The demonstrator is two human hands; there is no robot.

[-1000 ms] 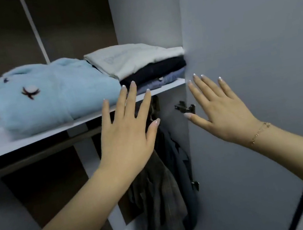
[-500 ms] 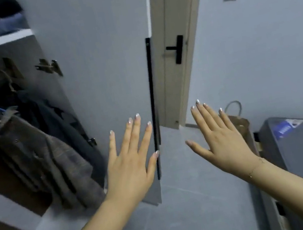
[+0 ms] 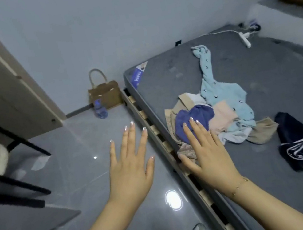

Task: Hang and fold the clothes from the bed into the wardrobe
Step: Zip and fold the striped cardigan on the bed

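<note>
With the wardrobe gone from view, flat empty hands, left hand (image 3: 128, 169) and right hand (image 3: 206, 153), now hover before crumpled soft clothes (image 3: 215, 116) on the grey bed (image 3: 278, 184).

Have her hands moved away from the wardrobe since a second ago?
Yes. Both hands, left hand and right hand, swung right, from the wardrobe to the bed.

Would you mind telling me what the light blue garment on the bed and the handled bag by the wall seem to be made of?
Light blue garment: looks like soft fleece or plush, with a matte, fuzzy surface and small dark motifs. Handled bag: probably brown kraft paper, stiff and flat-sided with a cord-like loop handle; the blur leaves it uncertain.
</note>
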